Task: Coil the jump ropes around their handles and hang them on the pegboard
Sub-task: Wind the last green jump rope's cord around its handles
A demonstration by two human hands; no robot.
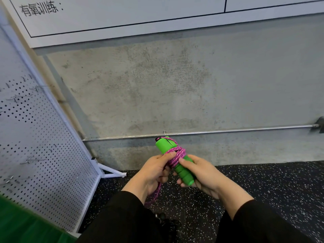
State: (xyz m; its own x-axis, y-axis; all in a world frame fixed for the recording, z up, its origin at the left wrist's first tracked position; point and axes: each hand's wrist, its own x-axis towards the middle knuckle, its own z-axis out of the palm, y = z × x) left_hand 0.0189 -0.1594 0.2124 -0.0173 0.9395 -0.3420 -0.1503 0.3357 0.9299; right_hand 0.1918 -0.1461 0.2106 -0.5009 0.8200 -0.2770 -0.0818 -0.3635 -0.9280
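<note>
Fingers [184, 161] of the right hand [201, 174] curl round the upright-tilted green foam handles [177, 160], while the left hand [154, 171], just beside, pinches the pink braided rope [177, 154] coiled across them, slack trailing downward.

Single head-worn wide-angle camera looking forward and down, sitting close above both hands [175, 174], facing a concrete wall [157, 88], taking in speckled floor [263, 186] below, white pegboard [35, 137] slanting along the left edge
</note>
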